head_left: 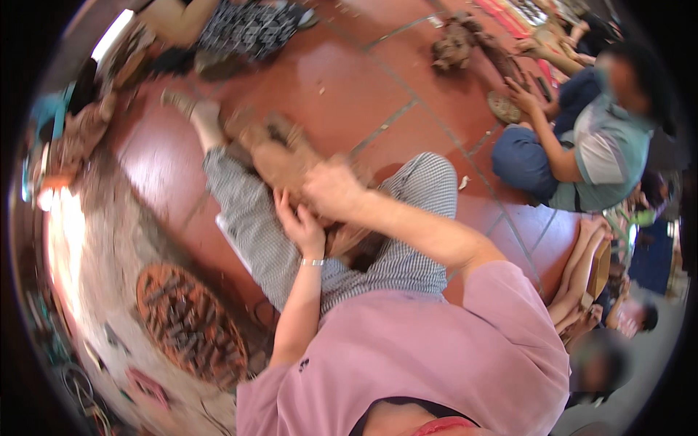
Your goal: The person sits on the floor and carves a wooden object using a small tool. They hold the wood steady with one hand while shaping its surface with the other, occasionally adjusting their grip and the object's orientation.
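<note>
Brown wooden piece (280,158), long and lumpy, stretched out ahead between the checked trouser legs (251,211), over the red tiled floor (363,83). Right hand (333,189) at the near end, curled in and blurred; clamped on the wood, or on something hidden, cannot tell. Left hand (304,227) just below, fingers apart and half bent, close beside that same end; touching or not, hard to say. Handling, at a guess: fairly heavy, stiff, more dry than slippery, sturdy through the thick middle, perhaps fragile at the knobbly far end. Best hold: around the thick body, well clear of any thin bits.
</note>
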Demonstrator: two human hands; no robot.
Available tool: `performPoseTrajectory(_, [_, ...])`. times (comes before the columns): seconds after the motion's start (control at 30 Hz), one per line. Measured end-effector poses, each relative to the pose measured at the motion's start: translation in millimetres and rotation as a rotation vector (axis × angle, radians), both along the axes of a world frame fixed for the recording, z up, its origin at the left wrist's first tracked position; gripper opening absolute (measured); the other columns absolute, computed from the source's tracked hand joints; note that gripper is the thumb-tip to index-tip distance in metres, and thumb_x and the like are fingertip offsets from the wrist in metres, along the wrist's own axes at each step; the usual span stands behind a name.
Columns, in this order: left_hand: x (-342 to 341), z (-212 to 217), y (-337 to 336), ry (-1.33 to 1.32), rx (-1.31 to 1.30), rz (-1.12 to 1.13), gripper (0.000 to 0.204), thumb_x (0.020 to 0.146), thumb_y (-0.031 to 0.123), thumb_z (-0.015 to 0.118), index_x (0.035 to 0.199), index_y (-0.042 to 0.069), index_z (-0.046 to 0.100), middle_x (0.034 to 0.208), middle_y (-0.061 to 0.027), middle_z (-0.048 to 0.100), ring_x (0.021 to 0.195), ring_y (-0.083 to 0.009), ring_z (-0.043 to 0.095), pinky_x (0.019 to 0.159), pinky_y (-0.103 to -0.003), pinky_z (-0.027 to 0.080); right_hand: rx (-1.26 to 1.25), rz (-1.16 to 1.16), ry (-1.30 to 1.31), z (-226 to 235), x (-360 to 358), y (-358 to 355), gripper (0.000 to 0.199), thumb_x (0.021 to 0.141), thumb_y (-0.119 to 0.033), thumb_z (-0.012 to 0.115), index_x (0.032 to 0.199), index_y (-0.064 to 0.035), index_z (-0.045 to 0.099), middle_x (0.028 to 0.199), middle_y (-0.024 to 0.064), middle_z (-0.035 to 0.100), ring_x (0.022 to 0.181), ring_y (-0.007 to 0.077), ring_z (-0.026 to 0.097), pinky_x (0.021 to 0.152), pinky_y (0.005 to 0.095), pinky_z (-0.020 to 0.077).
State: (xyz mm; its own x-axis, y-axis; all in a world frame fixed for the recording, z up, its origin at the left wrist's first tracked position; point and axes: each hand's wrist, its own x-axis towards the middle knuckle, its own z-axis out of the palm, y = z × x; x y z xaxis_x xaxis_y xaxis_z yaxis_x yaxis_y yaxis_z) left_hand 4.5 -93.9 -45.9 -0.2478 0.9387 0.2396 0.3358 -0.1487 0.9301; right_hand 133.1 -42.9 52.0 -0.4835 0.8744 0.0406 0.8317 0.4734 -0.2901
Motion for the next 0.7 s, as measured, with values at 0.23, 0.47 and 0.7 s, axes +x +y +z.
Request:
performPoseTrajectory(0.23, [-5.0,2.3,-3.2,0.003,0.007,0.015,0.047,0.093,0.015,0.052,0.136,-0.004,0.053,0.152,-0.0282,0.041,0.138,-0.043,0.042,0.115,-0.045,0.035,-0.409,-0.453,0.629,29.1,60.4,11.9,0.024,0.089,-0.02,0.068,0.101,-0.0001,0.071,0.092,0.0124,0.072,0.083,0.0245,0.069,0.075,0.0355,0.0542])
performPoseTrajectory(0.47, [-1.8,1.1,-2.3,0.024,-0.005,0.013,0.045,0.094,0.011,0.051,0.137,-0.004,0.052,0.152,-0.0268,0.042,0.137,-0.0392,0.046,0.112,-0.041,0.038,-0.244,-0.434,0.663,-0.6,39.0,-17.5,0.019,0.085,-0.011,0.073,0.102,-0.0027,0.072,0.092,0.0091,0.066,0.082,0.0234,0.065,0.073,0.0351,0.053])
performPoseTrajectory(0.7, [-3.7,1.6,-2.4,-0.026,-0.01,-0.002,0.047,0.095,0.019,0.054,0.137,-0.002,0.052,0.151,-0.0293,0.041,0.138,-0.0429,0.043,0.113,-0.046,0.037,0.04,-0.102,0.231,-4.2,7.6,-7.8,0.01,0.079,-0.017,0.074,0.087,-0.0118,0.074,0.085,0.001,0.064,0.088,0.0225,0.063,0.074,0.0367,0.0548])
